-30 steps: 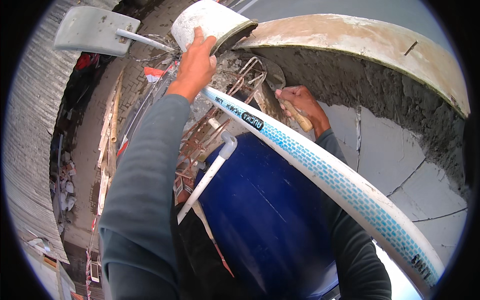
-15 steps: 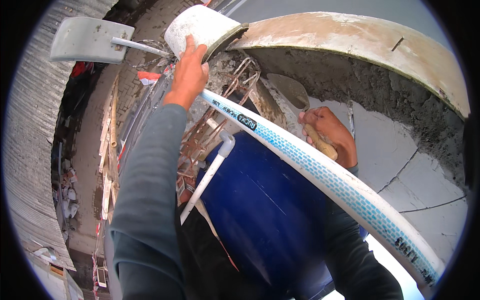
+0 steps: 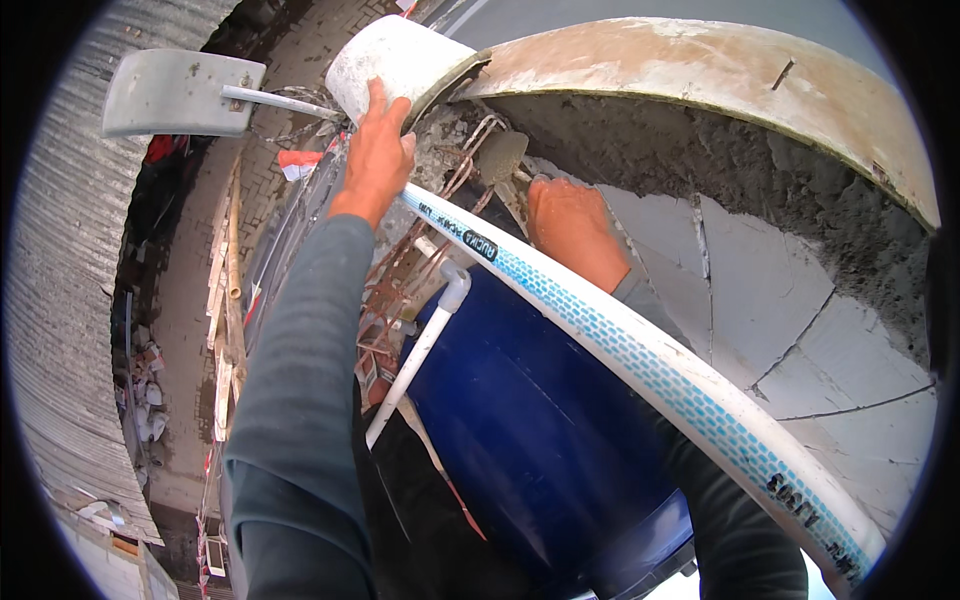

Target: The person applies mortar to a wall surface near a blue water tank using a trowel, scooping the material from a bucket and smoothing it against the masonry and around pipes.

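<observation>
My left hand (image 3: pixel 378 165) rests with outstretched, parted fingers against a white rounded piece (image 3: pixel 395 62) with a cement-crusted edge; whether it bears any weight I cannot tell. In my right hand (image 3: pixel 575 228) is a trowel, its handle mostly hidden by the closed fingers. The trowel's blade (image 3: pixel 502 156), smeared with grey mortar, is over the rough corner near bent rusty rods (image 3: pixel 465 170). Grey mortar (image 3: pixel 650 140) lines the inner side of a curved, pale board (image 3: pixel 690 55) to the right of that corner.
A thick white pipe (image 3: pixel 620 335) with blue marks crosses between my arms. Below it is a blue drum (image 3: pixel 530 430); a thin elbowed pipe (image 3: pixel 415 370) stands beside it. Pale slabs (image 3: pixel 780 300) lie at right. Far below at left are paving (image 3: pixel 180 400) and a corrugated roof (image 3: pixel 60 330).
My right hand has moved left and up with the trowel, from beside the pale slabs to the rough corner. The left hand stays against the white piece.
</observation>
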Demonstrator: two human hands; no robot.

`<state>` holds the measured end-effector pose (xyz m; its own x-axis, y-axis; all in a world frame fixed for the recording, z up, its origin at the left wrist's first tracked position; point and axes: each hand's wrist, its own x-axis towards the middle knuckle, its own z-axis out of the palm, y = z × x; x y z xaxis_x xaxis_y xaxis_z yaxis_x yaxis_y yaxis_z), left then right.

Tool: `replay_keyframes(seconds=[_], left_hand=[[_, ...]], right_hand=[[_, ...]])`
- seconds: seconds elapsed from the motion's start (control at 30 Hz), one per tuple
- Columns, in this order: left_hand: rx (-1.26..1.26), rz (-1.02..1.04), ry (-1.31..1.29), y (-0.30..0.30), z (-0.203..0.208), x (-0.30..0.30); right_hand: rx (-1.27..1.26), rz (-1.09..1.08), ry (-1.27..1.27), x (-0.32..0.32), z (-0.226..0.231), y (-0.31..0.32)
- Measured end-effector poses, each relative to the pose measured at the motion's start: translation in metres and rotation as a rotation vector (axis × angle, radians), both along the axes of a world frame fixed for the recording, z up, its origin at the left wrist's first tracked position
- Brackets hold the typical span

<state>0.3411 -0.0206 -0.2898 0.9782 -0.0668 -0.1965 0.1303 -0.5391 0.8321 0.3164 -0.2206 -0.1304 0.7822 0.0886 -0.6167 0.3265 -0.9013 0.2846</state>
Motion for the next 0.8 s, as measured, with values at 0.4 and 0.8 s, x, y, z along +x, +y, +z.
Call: replay_keyframes(seconds=[0.4, 0.8], left_hand=[[0.059, -0.001, 0.043, 0.0, 0.003, 0.003], [0.055, -0.006, 0.052, -0.003, 0.002, -0.001]], right_hand=[[0.148, 0.149, -0.174, 0.003, -0.013, -0.057], [-0.043, 0.24, 0.105, 0.061, -0.027, 0.011]])
